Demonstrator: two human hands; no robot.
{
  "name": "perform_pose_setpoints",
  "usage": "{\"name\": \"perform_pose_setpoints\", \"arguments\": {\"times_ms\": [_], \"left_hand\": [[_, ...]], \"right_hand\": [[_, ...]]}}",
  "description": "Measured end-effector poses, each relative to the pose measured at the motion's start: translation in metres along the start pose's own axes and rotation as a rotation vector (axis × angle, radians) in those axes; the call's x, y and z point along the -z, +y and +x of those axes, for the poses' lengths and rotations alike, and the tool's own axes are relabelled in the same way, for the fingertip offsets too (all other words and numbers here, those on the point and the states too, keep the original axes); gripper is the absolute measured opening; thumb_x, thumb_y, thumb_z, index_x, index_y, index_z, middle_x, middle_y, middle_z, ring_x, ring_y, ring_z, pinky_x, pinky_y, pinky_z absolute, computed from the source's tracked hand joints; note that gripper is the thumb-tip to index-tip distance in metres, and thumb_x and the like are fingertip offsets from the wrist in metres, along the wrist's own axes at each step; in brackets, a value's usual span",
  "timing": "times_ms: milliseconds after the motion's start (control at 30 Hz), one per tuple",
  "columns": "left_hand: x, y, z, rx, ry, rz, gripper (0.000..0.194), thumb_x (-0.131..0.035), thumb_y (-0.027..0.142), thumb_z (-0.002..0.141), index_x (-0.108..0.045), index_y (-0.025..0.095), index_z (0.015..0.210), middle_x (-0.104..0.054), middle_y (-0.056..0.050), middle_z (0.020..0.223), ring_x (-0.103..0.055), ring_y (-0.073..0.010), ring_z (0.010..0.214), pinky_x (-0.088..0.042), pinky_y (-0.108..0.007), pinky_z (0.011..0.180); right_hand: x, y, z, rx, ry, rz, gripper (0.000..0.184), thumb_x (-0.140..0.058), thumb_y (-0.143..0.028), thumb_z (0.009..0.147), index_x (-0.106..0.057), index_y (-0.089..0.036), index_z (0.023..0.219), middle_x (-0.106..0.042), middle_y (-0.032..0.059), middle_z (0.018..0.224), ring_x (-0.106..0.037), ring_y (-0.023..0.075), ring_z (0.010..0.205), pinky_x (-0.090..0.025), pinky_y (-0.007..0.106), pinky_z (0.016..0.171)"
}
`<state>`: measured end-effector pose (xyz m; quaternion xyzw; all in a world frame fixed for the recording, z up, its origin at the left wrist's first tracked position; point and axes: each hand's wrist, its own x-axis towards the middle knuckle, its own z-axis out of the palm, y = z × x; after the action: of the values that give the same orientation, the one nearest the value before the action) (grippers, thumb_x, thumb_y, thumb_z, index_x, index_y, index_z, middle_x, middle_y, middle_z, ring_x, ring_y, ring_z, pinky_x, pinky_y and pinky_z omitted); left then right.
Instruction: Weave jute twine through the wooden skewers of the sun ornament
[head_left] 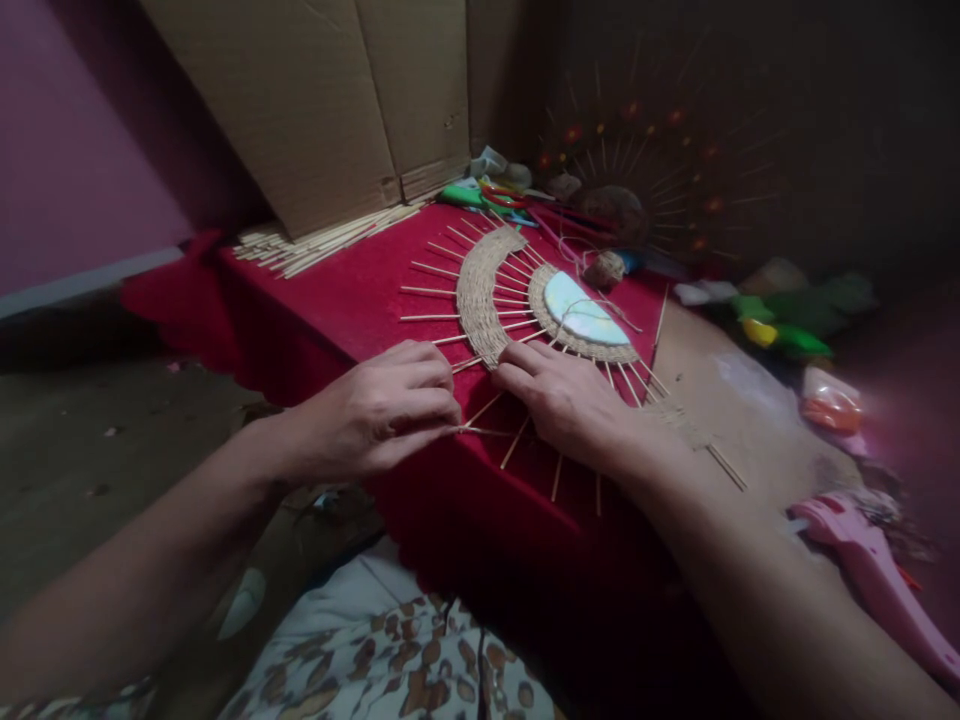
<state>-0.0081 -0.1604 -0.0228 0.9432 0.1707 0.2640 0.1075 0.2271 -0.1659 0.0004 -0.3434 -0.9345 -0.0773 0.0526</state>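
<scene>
A half-round woven piece lies on the red cloth point(352, 285). Thin sticks point(429, 317) fan out from a pale blue half-disc point(581, 308), with a tan twine band point(474, 292) woven across them and a narrower one around the disc. My left hand point(397, 405) is closed at the near left edge, its thumb and fingertips pinching a thin strand of twine point(487, 431). My right hand point(566, 400) bends over the near sticks, its fingers closed on the woven piece at the twine band's lower end. Its fingertips are partly hidden.
Loose sticks point(330, 242) lie by a cardboard sheet point(322, 100) at the back left. Scissors point(502, 196) and stones sit behind the woven piece. At the right are a pink glue gun point(874, 570) and an orange-and-clear packet point(832, 400). Another stick sunburst point(637, 150) stands in the dim background.
</scene>
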Motion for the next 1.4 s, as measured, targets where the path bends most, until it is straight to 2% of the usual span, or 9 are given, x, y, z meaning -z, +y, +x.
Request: {"name": "perform_pose_setpoints", "arguments": {"times_ms": [133,333,633,900,1033,1200,1300,1400], "left_hand": [[0.0,-0.001,0.001,0.019,0.01,0.026,0.013,-0.053,0.019,0.09,-0.065,0.019,0.088,-0.064,-0.007,0.085,-0.054,-0.0202,0.091,-0.046,-0.035,0.083],[0.002,0.003,-0.001,0.014,-0.018,0.024,0.012,-0.052,0.02,0.09,-0.064,0.019,0.092,-0.062,-0.007,0.087,-0.053,-0.0205,0.093,-0.046,-0.037,0.088],[0.003,0.006,-0.003,-0.02,-0.021,0.046,0.011,-0.053,0.018,0.089,-0.064,0.019,0.091,-0.061,-0.008,0.089,-0.053,-0.0211,0.095,-0.046,-0.037,0.087],[0.002,0.001,0.003,0.022,0.038,0.136,0.015,-0.051,0.022,0.091,-0.065,0.019,0.089,-0.064,-0.007,0.085,-0.054,-0.0211,0.09,-0.045,-0.036,0.084],[-0.001,-0.013,0.016,0.044,0.095,0.22,0.019,-0.051,0.028,0.091,-0.067,0.019,0.085,-0.064,-0.007,0.082,-0.055,-0.0203,0.083,-0.044,-0.036,0.081],[-0.005,-0.033,0.039,0.113,0.104,0.298,0.026,-0.048,0.032,0.092,-0.067,0.017,0.084,-0.064,-0.006,0.079,-0.051,-0.0187,0.076,-0.042,-0.032,0.072],[-0.01,-0.038,0.045,0.179,0.103,0.289,0.025,-0.048,0.032,0.091,-0.066,0.017,0.082,-0.063,-0.005,0.077,-0.052,-0.0179,0.077,-0.042,-0.03,0.071],[-0.013,-0.039,0.044,0.233,0.119,0.23,0.024,-0.049,0.032,0.091,-0.066,0.018,0.082,-0.064,-0.004,0.078,-0.055,-0.0173,0.078,-0.043,-0.029,0.074]], "right_hand": [[-0.001,0.001,-0.002,-0.007,0.016,0.042,0.021,-0.041,-0.015,0.095,-0.062,-0.019,0.095,-0.058,0.0071,0.098,-0.05,0.018,0.082,-0.036,0.03,0.064],[0.004,-0.006,0.002,0.075,-0.024,-0.044,0.023,-0.037,-0.016,0.097,-0.059,-0.018,0.096,-0.058,0.009,0.102,-0.049,0.0191,0.082,-0.037,0.032,0.067],[0.002,-0.004,0.003,0.082,-0.022,-0.066,0.021,-0.037,-0.016,0.097,-0.058,-0.018,0.1,-0.059,0.0084,0.106,-0.048,0.0211,0.086,-0.037,0.033,0.07],[0.0,-0.001,0.0,0.072,0.015,-0.027,0.025,-0.034,-0.013,0.096,-0.058,-0.019,0.099,-0.06,0.0083,0.106,-0.05,0.0204,0.087,-0.036,0.032,0.069],[0.0,0.002,0.0,0.039,0.0,0.076,0.024,-0.037,-0.014,0.096,-0.06,-0.019,0.096,-0.061,0.0088,0.106,-0.052,0.0207,0.089,-0.038,0.033,0.073],[0.003,0.01,-0.002,-0.1,0.035,0.426,0.017,-0.046,-0.013,0.09,-0.06,-0.019,0.083,-0.061,0.0048,0.09,-0.055,0.0162,0.082,-0.042,0.03,0.073],[0.008,0.015,-0.005,-0.189,0.083,0.578,0.016,-0.049,-0.007,0.084,-0.061,-0.018,0.084,-0.063,0.0029,0.087,-0.057,0.0146,0.082,-0.044,0.029,0.076],[0.01,0.018,-0.008,-0.256,0.114,0.622,0.019,-0.048,-0.006,0.082,-0.063,-0.018,0.085,-0.065,0.0026,0.087,-0.058,0.0147,0.082,-0.045,0.029,0.078]]}}
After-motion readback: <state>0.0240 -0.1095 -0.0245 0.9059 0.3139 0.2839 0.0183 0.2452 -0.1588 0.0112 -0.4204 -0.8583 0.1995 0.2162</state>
